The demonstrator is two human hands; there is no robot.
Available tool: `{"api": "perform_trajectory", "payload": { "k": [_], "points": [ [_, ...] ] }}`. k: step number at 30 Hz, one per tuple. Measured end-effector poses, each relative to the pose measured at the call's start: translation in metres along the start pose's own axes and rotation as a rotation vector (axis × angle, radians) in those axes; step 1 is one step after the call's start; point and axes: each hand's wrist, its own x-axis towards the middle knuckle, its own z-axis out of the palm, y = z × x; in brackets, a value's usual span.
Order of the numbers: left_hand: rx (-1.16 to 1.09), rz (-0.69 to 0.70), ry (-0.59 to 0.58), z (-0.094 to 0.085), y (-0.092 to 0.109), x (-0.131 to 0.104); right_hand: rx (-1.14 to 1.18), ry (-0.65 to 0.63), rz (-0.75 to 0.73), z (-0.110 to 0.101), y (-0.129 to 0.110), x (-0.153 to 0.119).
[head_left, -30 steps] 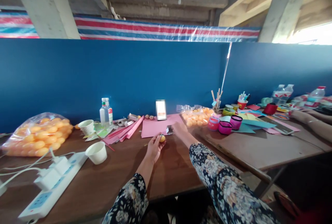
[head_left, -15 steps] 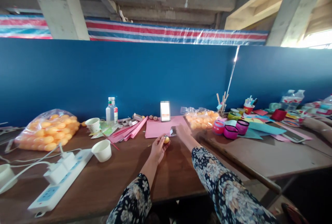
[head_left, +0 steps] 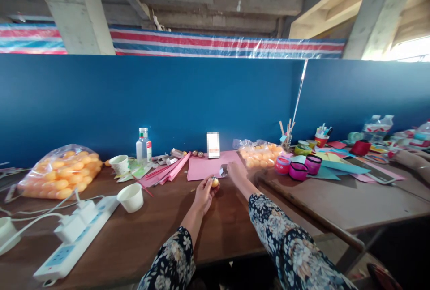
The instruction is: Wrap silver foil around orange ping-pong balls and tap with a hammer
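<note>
From here I see a large clear bag (head_left: 62,171) and a smaller bag (head_left: 260,155) both holding orange balls, sticks in a holder (head_left: 286,142), and pens in a red cup (head_left: 321,141). My left hand (head_left: 204,194) pinches a gold ball (head_left: 215,182) just before the pink paper (head_left: 203,168), while my right hand (head_left: 237,174) is at a small silvery piece (head_left: 223,171), its grip too obscured to tell. Against a second ago, my view has swung slightly left and the ball remains pinched.
</note>
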Motion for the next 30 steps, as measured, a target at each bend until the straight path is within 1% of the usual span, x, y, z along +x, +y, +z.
{"api": "perform_trajectory", "payload": {
  "k": [7,12,14,16,19,21,25,30],
  "points": [
    [-0.038,0.017,-0.018,-0.003,-0.002,0.002,-0.142,0.006,-0.022,-0.001,-0.003,-0.002],
    [-0.044,0.023,0.001,-0.002,-0.002,0.002,-0.13,0.126,0.0,-0.004,-0.005,-0.01],
    [-0.043,0.02,0.019,-0.003,-0.002,0.003,-0.041,0.163,0.019,-0.002,-0.006,-0.014],
    [-0.042,0.019,0.033,-0.003,-0.002,0.004,0.143,0.187,0.016,0.003,-0.007,-0.021],
    [-0.043,0.025,0.046,-0.004,-0.001,0.004,0.457,0.184,-0.046,0.014,-0.009,-0.034],
    [-0.044,0.029,0.049,-0.003,0.0,0.003,0.593,0.191,-0.067,0.022,-0.009,-0.042],
    [-0.051,0.04,0.049,0.0,0.003,0.0,0.743,0.193,-0.039,0.031,-0.009,-0.051],
    [-0.027,0.023,0.012,0.0,0.005,-0.001,0.927,0.18,-0.026,0.033,-0.012,-0.056]
  ]
}}
